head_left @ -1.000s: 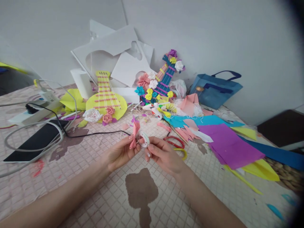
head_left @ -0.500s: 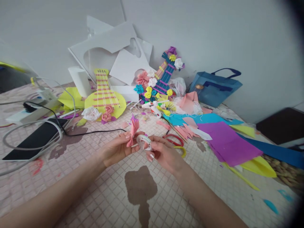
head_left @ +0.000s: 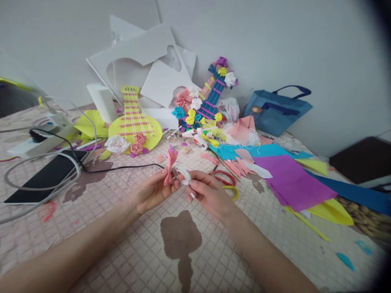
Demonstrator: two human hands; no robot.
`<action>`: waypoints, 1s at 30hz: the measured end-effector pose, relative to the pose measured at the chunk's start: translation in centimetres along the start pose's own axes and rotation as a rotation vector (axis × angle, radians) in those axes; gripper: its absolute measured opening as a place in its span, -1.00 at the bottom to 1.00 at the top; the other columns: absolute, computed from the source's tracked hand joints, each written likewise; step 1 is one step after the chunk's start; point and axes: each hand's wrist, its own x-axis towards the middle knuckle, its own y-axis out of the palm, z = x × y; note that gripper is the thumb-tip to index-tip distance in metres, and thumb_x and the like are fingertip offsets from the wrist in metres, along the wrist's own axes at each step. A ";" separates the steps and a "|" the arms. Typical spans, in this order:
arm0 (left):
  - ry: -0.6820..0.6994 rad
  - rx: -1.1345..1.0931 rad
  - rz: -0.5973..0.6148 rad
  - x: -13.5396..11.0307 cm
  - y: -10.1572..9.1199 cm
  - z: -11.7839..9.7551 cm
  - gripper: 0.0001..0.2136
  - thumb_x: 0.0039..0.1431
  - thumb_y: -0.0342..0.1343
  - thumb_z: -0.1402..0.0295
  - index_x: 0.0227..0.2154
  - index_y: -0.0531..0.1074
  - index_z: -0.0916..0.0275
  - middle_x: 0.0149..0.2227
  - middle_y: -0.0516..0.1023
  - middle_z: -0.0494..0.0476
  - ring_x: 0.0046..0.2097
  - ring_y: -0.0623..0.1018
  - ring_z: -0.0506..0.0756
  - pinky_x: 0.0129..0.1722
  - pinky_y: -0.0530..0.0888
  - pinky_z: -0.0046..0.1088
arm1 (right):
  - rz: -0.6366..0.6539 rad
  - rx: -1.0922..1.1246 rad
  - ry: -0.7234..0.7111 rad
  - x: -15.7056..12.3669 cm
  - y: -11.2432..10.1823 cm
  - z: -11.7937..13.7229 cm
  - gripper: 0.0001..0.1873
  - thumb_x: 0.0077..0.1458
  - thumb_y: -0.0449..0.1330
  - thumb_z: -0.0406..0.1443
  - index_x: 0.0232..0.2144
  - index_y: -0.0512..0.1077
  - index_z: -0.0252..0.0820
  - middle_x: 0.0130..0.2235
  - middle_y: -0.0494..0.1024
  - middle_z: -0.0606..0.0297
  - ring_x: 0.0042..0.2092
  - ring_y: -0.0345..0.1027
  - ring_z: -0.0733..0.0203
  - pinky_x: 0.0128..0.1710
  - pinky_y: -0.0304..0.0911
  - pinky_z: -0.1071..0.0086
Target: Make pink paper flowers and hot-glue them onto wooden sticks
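My left hand [head_left: 151, 190] pinches a pleated pink paper fan [head_left: 170, 165] at its middle and holds it upright above the table. Close against it, my right hand [head_left: 209, 195] grips a small roll of clear tape [head_left: 183, 174], the roll touching the fan's pinched centre. Both hands hover over the pink tiled tablecloth [head_left: 128, 228], just above a brown patch [head_left: 181, 239].
Red-and-yellow scissors [head_left: 226, 181] lie right of my hands. Purple [head_left: 290, 179], blue and yellow paper sheets spread to the right. A yellow paper guitar [head_left: 134, 122], a flowered blue guitar [head_left: 210, 99], a glue gun [head_left: 197, 136], a blue bag [head_left: 275, 110], a black phone [head_left: 45, 177] and cables sit around.
The hands have stayed together with the fan and tape; the tape roll turned and shifted slightly against the fan. The view drifted a little.
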 end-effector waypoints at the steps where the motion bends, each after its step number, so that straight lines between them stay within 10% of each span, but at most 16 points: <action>1: -0.004 -0.006 0.000 0.0 0.0 0.1 -0.91 0.04 0.27 0.43 -0.46 0.46 0.32 -0.41 0.55 0.03 -0.28 0.57 -0.02 -0.19 0.51 -0.60 | -0.005 0.000 0.000 0.0 0.0 0.0 -0.84 0.07 0.20 -0.26 -0.26 0.53 -0.11 -0.31 0.47 0.33 -0.46 0.18 0.42 -0.42 0.19 0.46; 10: -0.032 0.194 0.060 -0.4 -0.1 -0.5 -0.82 0.02 0.29 0.36 -0.28 0.53 0.27 -0.16 0.58 0.08 -0.20 0.57 0.05 -0.11 0.48 -0.46 | -0.049 0.039 0.061 -0.1 0.2 0.1 -0.90 0.03 0.22 -0.28 -0.46 0.48 -0.20 -0.39 0.46 0.35 -0.54 0.10 0.48 -0.51 0.12 0.51; 15: -0.036 0.446 0.080 -0.5 0.0 -1.3 -0.88 -0.01 0.32 0.38 -0.47 0.51 0.32 -0.43 0.56 0.06 -0.33 0.54 0.00 -0.22 0.44 -0.54 | -0.087 0.022 0.121 -0.1 0.1 0.1 -0.88 0.01 0.23 -0.29 -0.50 0.46 -0.23 -0.41 0.47 0.34 -0.59 0.02 0.52 -0.59 0.02 0.52; 30: 0.006 0.075 0.090 -0.3 0.2 -0.5 -0.92 0.00 0.30 0.44 -0.40 0.55 0.27 -0.26 0.60 -0.01 -0.17 0.56 0.00 -0.07 0.47 -0.53 | 0.004 -0.103 -0.048 -0.1 0.2 0.3 -0.86 0.09 0.21 -0.21 -0.34 0.50 -0.14 -0.44 0.40 0.40 -0.50 0.18 0.43 -0.49 0.15 0.46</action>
